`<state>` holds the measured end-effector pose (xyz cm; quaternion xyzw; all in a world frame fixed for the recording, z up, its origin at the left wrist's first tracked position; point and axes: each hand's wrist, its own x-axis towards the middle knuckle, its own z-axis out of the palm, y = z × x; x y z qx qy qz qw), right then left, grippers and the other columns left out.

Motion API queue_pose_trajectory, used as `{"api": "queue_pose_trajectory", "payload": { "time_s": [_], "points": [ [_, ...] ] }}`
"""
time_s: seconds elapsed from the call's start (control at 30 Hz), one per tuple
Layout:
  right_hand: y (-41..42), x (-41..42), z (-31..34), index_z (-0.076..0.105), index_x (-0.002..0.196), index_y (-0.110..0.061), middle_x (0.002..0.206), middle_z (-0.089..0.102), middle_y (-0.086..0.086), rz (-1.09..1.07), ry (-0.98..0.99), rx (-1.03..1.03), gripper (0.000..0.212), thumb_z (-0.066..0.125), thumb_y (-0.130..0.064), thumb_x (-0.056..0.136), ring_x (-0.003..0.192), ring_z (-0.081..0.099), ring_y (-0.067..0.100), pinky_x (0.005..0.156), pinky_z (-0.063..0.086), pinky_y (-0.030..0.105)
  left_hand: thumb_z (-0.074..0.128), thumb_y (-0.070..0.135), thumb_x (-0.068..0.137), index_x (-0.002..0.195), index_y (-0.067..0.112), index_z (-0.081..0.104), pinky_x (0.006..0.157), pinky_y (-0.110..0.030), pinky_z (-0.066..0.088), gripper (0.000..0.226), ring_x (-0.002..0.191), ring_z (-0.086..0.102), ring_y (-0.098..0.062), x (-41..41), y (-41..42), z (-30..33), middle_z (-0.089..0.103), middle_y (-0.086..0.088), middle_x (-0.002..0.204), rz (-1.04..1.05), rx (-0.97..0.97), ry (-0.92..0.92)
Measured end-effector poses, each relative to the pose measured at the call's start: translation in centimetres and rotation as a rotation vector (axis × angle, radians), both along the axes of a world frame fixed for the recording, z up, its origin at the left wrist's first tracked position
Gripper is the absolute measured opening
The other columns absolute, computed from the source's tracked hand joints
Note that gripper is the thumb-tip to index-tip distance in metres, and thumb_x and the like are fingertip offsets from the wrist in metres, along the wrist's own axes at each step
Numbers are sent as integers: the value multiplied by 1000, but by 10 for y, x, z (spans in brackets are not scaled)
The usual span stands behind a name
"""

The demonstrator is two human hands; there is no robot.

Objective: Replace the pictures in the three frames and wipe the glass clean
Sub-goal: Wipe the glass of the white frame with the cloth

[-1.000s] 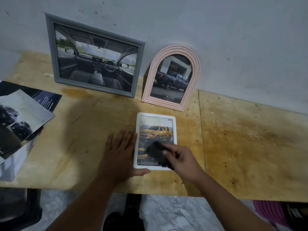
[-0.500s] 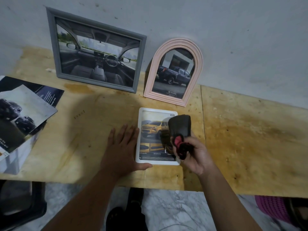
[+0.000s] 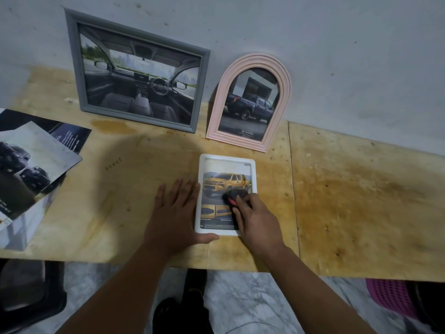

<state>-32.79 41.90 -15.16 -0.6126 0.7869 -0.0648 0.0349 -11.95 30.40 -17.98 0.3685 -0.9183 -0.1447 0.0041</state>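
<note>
Two hands on stained plywood table (image 3: 361,189) (grey wall (image 3: 337,44) behind): left (image 3: 175,213) spread flat, right (image 3: 257,218) pinching cloth (image 3: 234,196).

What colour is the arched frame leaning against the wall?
Pale pink, with ridged moulding, the arched frame shows clearly in the head view.

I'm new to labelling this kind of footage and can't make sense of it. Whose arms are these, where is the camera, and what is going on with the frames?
There is no machine here: a person wears one wide-angle camera on the head, looking down at their own hands. The left hand lies flat on the wooden table, steadying the white frame, which lies flat and shows a yellow truck. The right hand grips a dark cloth on its glass. Behind, a grey frame and a pink arched frame lean against the wall. Loose car prints lie at the left.
</note>
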Motion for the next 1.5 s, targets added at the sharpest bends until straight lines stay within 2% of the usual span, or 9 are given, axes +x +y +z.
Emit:
{"api": "queue_pose_trajectory", "payload": {
  "time_s": [0.23,0.4,0.63,0.83,1.0,1.1,1.23,1.4,1.5],
  "points": [
    [30,5,8,62,134,-24,110,55,-1,196,-73,64,35,46,-38,105,83,62,19,54,53,30,37,106,62,159,10,32,121,-66,14,137,156,21,-34,0,0,2,31,-11,166,-8,-4,-4],
    [-8,-12,34,59,141,-32,109,52,-9,33,-359,5,38,46,-38,107,88,60,13,69,54,33,39,105,61,158,9,35,121,-67,16,137,156,21,-35,-1,0,2,32,-12,166,-11,8,-5],
    [-12,-14,-1,57,142,-18,124,58,13,98,153,94,45,51,-38,102,104,55,33,79,47,44,38,106,62,158,9,34,121,-67,15,137,156,21,-34,0,-1,1,31,-12,166,-14,5,-1],
    [18,2,-3,62,134,-11,104,53,7,296,-94,-2,40,62,-21,95,91,50,24,69,49,38,36,106,62,160,10,31,122,-65,14,137,157,20,-34,1,-1,0,29,-12,167,-14,-1,-9],
    [1,-18,26,59,142,-33,112,55,-4,248,-488,31,43,57,-19,101,102,55,13,83,51,24,35,106,61,160,10,30,122,-65,12,138,157,19,-33,0,-1,1,29,-11,167,-7,11,-31],
    [-40,-44,24,61,142,-20,123,59,4,97,-313,-127,42,60,-18,99,110,55,22,91,53,37,34,107,61,161,12,27,123,-65,10,139,159,12,-31,-1,-1,1,24,-9,169,-2,13,-40],
    [-64,-47,-3,65,136,-10,140,64,14,147,9,-39,41,54,-23,99,123,62,36,98,51,50,34,107,61,162,13,25,123,-65,10,138,159,12,-31,0,-1,0,22,-8,170,-1,6,-36],
    [-26,-31,-13,67,132,-4,136,66,14,230,-43,-96,45,75,-9,87,128,63,29,108,48,49,36,106,61,160,11,30,122,-66,12,137,158,17,-32,-1,-1,-1,28,-10,168,-3,4,-6],
    [0,-18,-5,68,131,-7,130,71,11,274,-142,-112,38,61,-16,95,121,67,25,104,53,46,36,106,62,159,9,34,121,-67,14,137,156,21,-34,0,0,-3,32,-11,166,-11,3,8]
  ]
}}
